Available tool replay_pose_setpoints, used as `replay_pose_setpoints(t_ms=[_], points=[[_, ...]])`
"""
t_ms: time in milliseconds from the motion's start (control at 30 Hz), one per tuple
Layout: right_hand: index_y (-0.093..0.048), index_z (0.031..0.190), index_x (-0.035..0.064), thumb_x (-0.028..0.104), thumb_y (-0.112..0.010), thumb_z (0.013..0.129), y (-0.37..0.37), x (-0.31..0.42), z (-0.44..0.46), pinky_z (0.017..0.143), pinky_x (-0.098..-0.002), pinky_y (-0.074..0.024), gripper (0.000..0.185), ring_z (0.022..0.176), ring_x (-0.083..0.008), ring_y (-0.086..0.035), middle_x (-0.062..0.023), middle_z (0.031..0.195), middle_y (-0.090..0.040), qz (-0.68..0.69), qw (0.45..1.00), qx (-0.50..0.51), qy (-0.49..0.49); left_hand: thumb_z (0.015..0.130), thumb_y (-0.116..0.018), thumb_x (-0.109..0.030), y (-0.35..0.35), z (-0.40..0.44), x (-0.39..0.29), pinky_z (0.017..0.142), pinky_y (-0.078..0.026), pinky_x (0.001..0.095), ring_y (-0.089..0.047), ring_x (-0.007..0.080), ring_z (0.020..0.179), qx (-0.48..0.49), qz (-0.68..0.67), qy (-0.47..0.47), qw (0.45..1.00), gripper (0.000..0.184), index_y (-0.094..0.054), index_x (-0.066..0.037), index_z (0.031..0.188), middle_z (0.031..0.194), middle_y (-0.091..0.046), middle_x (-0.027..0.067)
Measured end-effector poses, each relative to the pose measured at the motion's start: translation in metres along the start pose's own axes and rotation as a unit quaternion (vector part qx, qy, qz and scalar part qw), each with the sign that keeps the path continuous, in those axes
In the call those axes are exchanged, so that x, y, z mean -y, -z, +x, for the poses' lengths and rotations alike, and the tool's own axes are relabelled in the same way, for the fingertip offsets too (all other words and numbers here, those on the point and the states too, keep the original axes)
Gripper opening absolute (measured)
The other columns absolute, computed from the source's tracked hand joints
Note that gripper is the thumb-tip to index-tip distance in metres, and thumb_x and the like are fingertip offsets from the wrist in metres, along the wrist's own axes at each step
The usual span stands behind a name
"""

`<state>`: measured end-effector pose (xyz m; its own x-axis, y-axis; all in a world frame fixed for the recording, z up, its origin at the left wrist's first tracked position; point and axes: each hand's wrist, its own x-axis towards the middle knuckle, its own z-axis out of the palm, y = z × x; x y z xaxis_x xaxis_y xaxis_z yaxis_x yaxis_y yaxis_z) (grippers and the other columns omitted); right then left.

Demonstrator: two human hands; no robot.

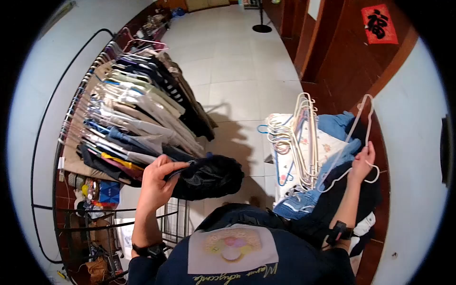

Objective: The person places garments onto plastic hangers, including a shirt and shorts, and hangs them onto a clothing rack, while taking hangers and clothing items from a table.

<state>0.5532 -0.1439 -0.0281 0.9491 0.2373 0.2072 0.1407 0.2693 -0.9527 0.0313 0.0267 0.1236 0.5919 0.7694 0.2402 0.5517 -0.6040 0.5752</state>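
Observation:
My left hand (159,180) is closed around the edge of a bunched black garment (213,176), which hangs in front of my body beside the clothes rack. What kind of garment it is I cannot tell. On the other side, my right hand (363,164) grips a white clothes hanger (368,121), raised above the pile of clothes and bare of any garment. Several white and blue hangers (304,137) lie together on a white floral cloth (327,143). Denim clothes (297,203) and dark clothes (354,197) are heaped beneath my right forearm.
A black metal rack (46,109) full of hanging clothes (147,109) stands along the left wall. Small items and a blue box (109,192) sit below it. Tiled floor (232,66) runs ahead to a black stand base (261,28). Brown doors (342,52) line the right.

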Motion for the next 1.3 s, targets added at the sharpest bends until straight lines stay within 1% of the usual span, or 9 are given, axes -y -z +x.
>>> replay_pose_setpoints(t_ms=[133,267,400,467,567,833,900,1033,1300], points=[[-0.051,0.136,0.0037,0.016,-0.048,0.103,-0.028,0.041,-0.017,0.042,-0.0151,-0.0204,0.036,0.052,0.0022,-0.028,0.0064,0.071,-0.044,0.035,0.99,0.125,0.057,0.058,-0.055,0.018,0.005,0.008,0.01,0.067,-0.042,0.0284,-0.051,0.0239,0.073,-0.064,-0.018,-0.007,0.998,0.045,-0.071,-0.005,0.093,0.075,-0.046,0.008],[-0.064,0.117,-0.0022,0.025,-0.055,0.1,-0.058,0.048,-0.06,0.056,-0.0165,-0.0308,0.033,0.06,-0.0019,-0.04,0.0039,0.074,-0.052,-0.053,0.959,0.263,0.089,0.058,-0.049,0.02,-0.002,0.012,0.015,0.074,-0.042,0.0247,-0.054,0.0182,0.08,-0.151,-0.119,-0.018,0.981,0.045,-0.067,-0.002,0.093,0.08,-0.051,0.0049],[-0.07,0.112,0.0041,0.02,-0.064,0.094,-0.108,0.05,-0.13,0.067,-0.0204,-0.0448,0.025,0.071,-0.0065,-0.054,-0.0018,0.093,-0.069,-0.027,0.913,0.4,-0.077,0.065,-0.045,0.022,-0.003,0.012,0.013,0.08,-0.043,0.021,-0.056,0.0123,0.085,-0.184,-0.252,0.028,0.95,0.043,-0.063,0.0,0.097,0.089,-0.057,0.0019],[-0.062,0.123,0.0011,0.01,-0.072,0.086,-0.133,0.052,-0.167,0.06,-0.0196,-0.0474,0.04,0.064,-0.0084,-0.053,-0.0033,0.086,-0.065,0.009,0.882,0.454,-0.122,0.067,-0.044,0.022,-0.005,0.012,0.015,0.081,-0.044,0.0207,-0.057,0.0115,0.086,-0.194,-0.319,0.046,0.927,0.042,-0.063,0.0,0.098,0.092,-0.059,0.0016],[-0.06,0.128,0.002,0.01,-0.081,0.076,-0.164,0.051,-0.213,0.057,-0.0199,-0.0461,0.056,0.061,-0.0077,-0.05,0.001,0.073,-0.054,0.024,0.845,0.532,-0.053,0.073,-0.045,0.022,-0.005,0.01,0.02,0.083,-0.047,0.0215,-0.06,0.0105,0.09,-0.189,-0.427,0.047,0.883,0.04,-0.062,0.0,0.102,0.097,-0.061,0.0019],[-0.056,0.133,0.0072,0.024,-0.091,0.064,-0.218,0.076,-0.27,0.052,-0.0188,-0.0363,0.08,0.059,-0.0043,-0.039,0.0008,0.08,-0.051,0.042,0.821,0.555,0.128,0.083,-0.054,0.013,-0.008,0.01,0.016,0.082,-0.053,0.0268,-0.064,0.0138,0.091,-0.195,-0.499,0.032,0.844,0.029,-0.058,-0.002,0.107,0.1,-0.063,0.0056],[-0.057,0.131,0.0064,0.031,-0.088,0.067,-0.225,0.086,-0.27,0.06,-0.0301,-0.0457,0.074,0.065,-0.0156,-0.052,-0.0052,0.076,-0.055,0.037,0.807,0.58,0.105,0.083,-0.053,0.013,-0.007,0.011,0.016,0.083,-0.054,0.0289,-0.064,0.0156,0.091,-0.188,-0.555,0.036,0.81,0.03,-0.058,-0.002,0.108,0.1,-0.063,0.006],[-0.056,0.132,0.0086,0.013,-0.062,0.093,-0.231,0.099,-0.243,0.064,-0.0242,-0.0479,0.039,0.066,-0.0095,-0.056,-0.004,0.085,-0.064,0.102,0.813,0.567,-0.078,0.085,-0.052,0.01,0.01,0.017,0.034,0.084,-0.056,0.0345,-0.066,0.0214,0.091,-0.18,-0.638,0.065,0.746,0.032,-0.054,-0.001,0.115,0.1,-0.062,0.0087],[-0.058,0.127,-0.0026,0.004,-0.052,0.096,-0.201,0.142,-0.173,0.059,-0.0187,-0.0459,0.032,0.066,-0.0078,-0.059,-0.0038,0.076,-0.062,0.15,0.759,0.608,-0.176,0.091,-0.051,0.003,0.02,0.026,0.072,0.082,-0.058,0.0376,-0.068,0.0255,0.093,-0.183,-0.683,0.06,0.705,0.034,-0.052,-0.001,0.125,0.105,-0.066,0.0149]])
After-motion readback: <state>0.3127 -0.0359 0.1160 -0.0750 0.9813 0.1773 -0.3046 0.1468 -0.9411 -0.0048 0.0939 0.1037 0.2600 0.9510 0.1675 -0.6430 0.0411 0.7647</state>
